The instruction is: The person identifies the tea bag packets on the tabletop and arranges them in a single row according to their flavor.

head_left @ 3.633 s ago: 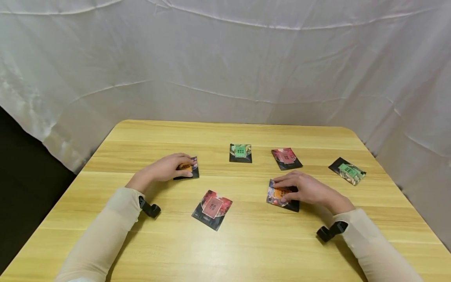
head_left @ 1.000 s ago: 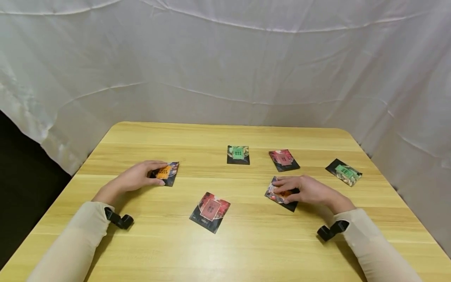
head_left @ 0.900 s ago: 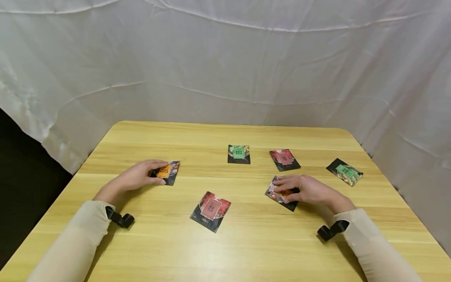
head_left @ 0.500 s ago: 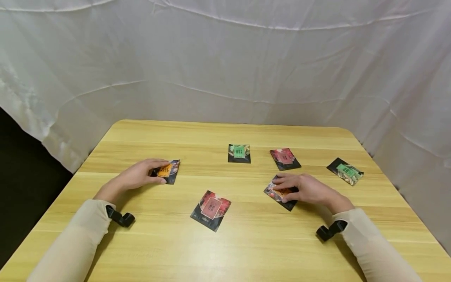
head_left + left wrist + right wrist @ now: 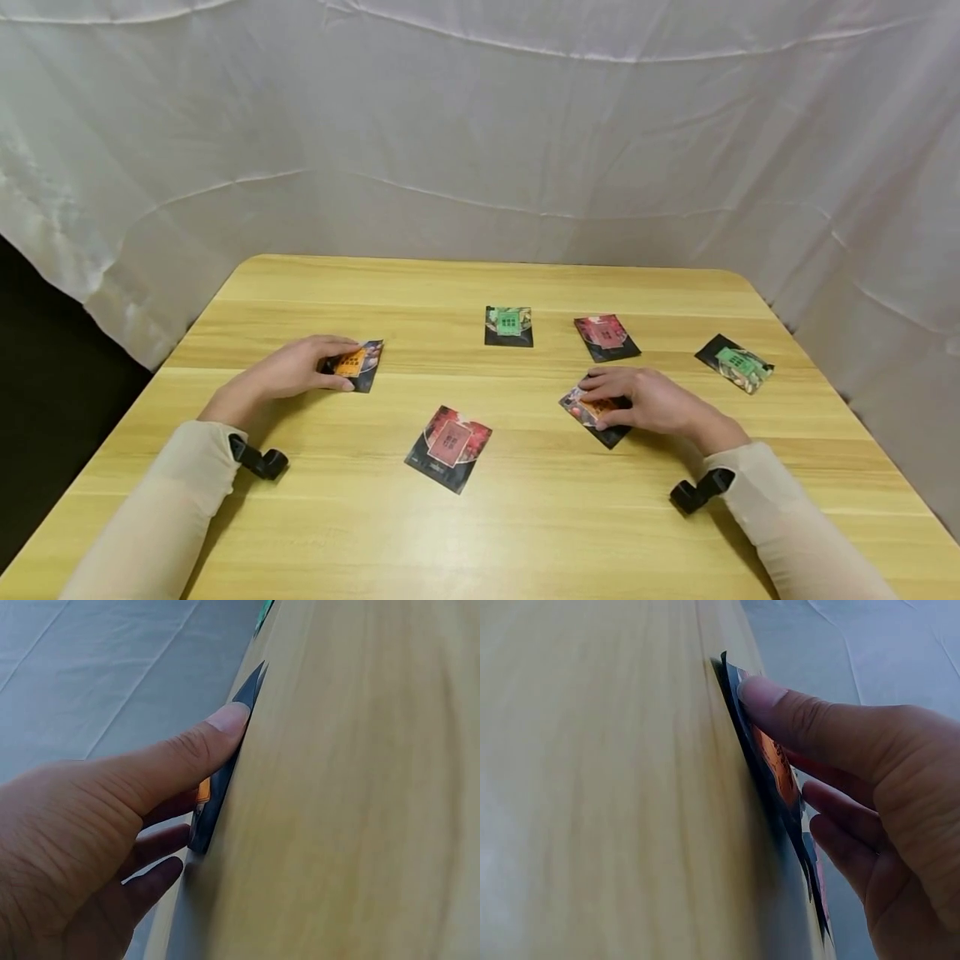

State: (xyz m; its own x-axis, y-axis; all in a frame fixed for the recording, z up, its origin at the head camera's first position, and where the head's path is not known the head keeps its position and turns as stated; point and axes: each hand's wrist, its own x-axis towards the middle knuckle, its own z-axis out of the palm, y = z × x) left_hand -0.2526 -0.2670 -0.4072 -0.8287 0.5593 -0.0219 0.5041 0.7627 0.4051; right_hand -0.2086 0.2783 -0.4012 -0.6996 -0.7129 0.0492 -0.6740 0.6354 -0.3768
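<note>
My left hand [image 5: 300,368] rests on a dark sachet with an orange label [image 5: 368,367] at the left of the table. In the left wrist view the thumb [image 5: 229,720] presses on the sachet's near part, while the other fingers reach over its far side. Right of centre, my right hand [image 5: 656,402] lies over a second orange-labelled sachet [image 5: 576,403]. The right thumb [image 5: 761,694] presses near that sachet's raised edge, with its fingers over the orange label. Both hands partly hide their sachets.
A red-labelled sachet [image 5: 450,448] lies between the hands, nearer the front. Farther back are a green-labelled sachet [image 5: 509,326], another red one [image 5: 607,337] and a tilted green one [image 5: 735,364]. A pale curtain [image 5: 480,133] hangs behind the wooden table [image 5: 480,542].
Over the last few seconds my left hand has slid its sachet leftward and turned it clockwise. Under my right hand, the other orange-labelled sachet has turned clockwise and shifted slightly left.
</note>
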